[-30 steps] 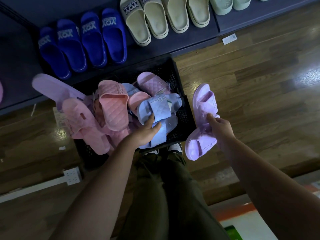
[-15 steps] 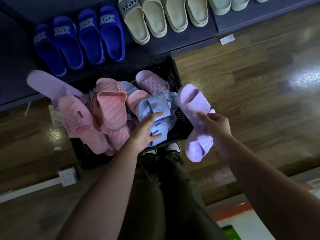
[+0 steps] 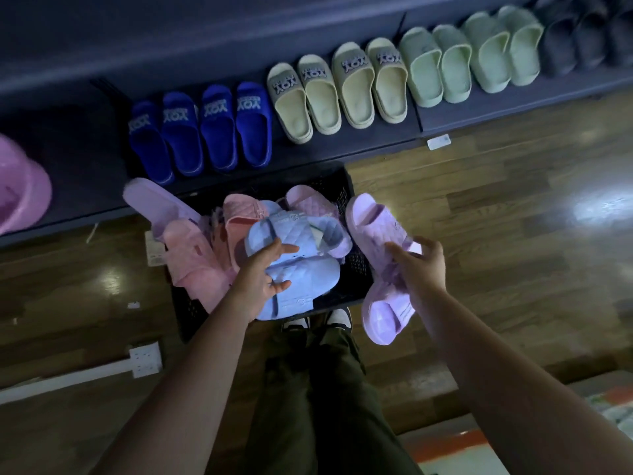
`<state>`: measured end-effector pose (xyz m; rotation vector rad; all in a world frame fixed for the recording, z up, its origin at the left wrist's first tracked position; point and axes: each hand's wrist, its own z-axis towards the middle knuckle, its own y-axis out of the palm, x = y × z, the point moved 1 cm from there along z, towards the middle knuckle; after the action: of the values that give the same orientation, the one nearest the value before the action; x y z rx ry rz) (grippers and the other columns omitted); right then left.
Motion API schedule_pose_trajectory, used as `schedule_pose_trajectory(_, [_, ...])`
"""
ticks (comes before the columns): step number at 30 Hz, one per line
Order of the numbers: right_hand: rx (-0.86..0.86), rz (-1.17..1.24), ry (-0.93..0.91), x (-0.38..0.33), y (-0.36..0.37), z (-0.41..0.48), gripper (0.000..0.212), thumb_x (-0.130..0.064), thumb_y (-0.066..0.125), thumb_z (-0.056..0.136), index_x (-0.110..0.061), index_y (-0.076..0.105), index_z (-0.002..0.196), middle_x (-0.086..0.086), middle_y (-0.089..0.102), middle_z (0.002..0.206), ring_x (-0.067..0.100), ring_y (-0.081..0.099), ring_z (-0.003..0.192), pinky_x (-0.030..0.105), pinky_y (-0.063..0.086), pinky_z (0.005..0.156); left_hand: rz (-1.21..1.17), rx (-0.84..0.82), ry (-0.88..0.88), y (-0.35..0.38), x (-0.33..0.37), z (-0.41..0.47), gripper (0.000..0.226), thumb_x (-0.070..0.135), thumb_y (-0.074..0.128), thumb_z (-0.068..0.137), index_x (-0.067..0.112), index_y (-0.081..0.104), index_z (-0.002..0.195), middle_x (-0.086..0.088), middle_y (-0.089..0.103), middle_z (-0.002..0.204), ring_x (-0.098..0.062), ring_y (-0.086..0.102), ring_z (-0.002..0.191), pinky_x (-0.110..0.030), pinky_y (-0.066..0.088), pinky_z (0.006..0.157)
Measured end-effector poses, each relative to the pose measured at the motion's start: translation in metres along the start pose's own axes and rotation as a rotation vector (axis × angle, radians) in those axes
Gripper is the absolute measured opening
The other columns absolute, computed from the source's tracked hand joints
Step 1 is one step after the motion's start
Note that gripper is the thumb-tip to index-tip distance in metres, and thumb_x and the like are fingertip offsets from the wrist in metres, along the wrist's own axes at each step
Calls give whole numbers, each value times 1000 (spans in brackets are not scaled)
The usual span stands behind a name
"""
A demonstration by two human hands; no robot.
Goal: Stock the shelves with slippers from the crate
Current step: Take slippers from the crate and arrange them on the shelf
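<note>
A black crate [image 3: 359,269] on the wooden floor holds several pink, lilac and light blue slippers. My left hand [image 3: 263,275] grips a light blue slipper pair [image 3: 301,272] at the crate's near side, lifted a little above the pile. My right hand [image 3: 419,265] holds a lilac slipper pair [image 3: 376,228] just right of the crate, one slipper pointing up and the other hanging down. The low dark shelf [image 3: 376,142] behind the crate carries rows of royal blue slippers [image 3: 202,132], beige slippers [image 3: 339,87] and pale green slippers [image 3: 469,56].
Dark slippers [image 3: 582,39] stand at the shelf's far right. A pink thing [image 3: 20,186] sits at the shelf's left end. A white power strip [image 3: 145,359] lies on the floor at the left. My shoes [image 3: 318,320] stand just behind the crate.
My right hand has brought the lilac pair up and in toward the crate. My left hand has closed on the light blue pair and raised it. The view has swung right along the shelf.
</note>
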<state>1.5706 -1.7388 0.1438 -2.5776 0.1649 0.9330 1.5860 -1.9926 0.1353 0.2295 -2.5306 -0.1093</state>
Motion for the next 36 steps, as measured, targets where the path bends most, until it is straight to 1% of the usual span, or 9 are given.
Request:
schedule_pose_trajectory(3, [-64,-4,-52,-43,-7,-29,35,-12,71,78,-20,55,108,12,63,60,17,51,36,19,37,37,20,44,59,-5,39,-38,27,38,49,94,22,71,91,7,48,120,-3,47,109,-30,47,79])
schedule_pose_trajectory(7, [-149,8,-116,-112,-9,-76,18,-10,70,80,-14,69,98,0,63,54,10,53,39,18,40,40,29,121,106,-17,95,-88,30,42,51,92,24,74,87,1,51,116,-15,51,107,-32,47,78])
schedule_pose_trajectory(10, [-173,94,-132,-164,-9,-110,10,-15,67,84,-10,69,93,3,61,52,13,52,36,20,38,39,64,132,177,-24,141,-124,30,38,48,94,26,73,82,0,51,107,-16,51,95,-28,43,70])
schedule_pose_trajectory(14, [-148,170,-173,-232,-9,-151,20,-25,68,81,-5,68,83,11,61,64,21,48,44,22,39,44,201,167,341,-36,206,-171,28,23,45,96,22,69,81,2,56,98,-10,50,79,-24,39,58])
schedule_pose_trajectory(21, [-82,300,-302,-344,-11,-236,20,-29,62,77,-12,69,87,3,61,75,19,50,60,25,38,57,401,181,629,-50,318,-247,27,29,45,95,22,71,92,10,62,94,-9,50,78,-25,37,61])
schedule_pose_trajectory(25, [-65,397,-459,-401,-15,-277,24,-28,50,85,-18,70,76,-1,56,70,18,47,64,26,38,62,544,174,771,-57,385,-289,42,52,40,91,30,75,89,13,69,104,-8,55,88,-28,38,66])
schedule_pose_trajectory(31, [-71,362,-558,-487,-14,-292,41,-42,41,88,-18,74,93,3,68,106,17,55,84,26,36,65,596,291,855,-50,483,-324,62,61,24,92,34,77,76,11,69,104,-10,53,97,-32,39,81])
schedule_pose_trajectory(34, [-37,305,-617,-535,-11,-287,38,-36,39,88,-18,73,92,4,69,97,17,54,76,27,35,60,595,393,872,-45,528,-326,66,68,22,86,34,77,77,12,69,106,-13,53,98,-36,40,97])
schedule_pose_trajectory(36, [-18,255,-644,-569,-8,-276,30,-29,46,85,-14,72,89,6,68,84,24,54,73,27,37,58,555,414,913,-36,557,-322,68,64,24,92,25,78,79,16,67,97,-4,50,88,-31,37,94])
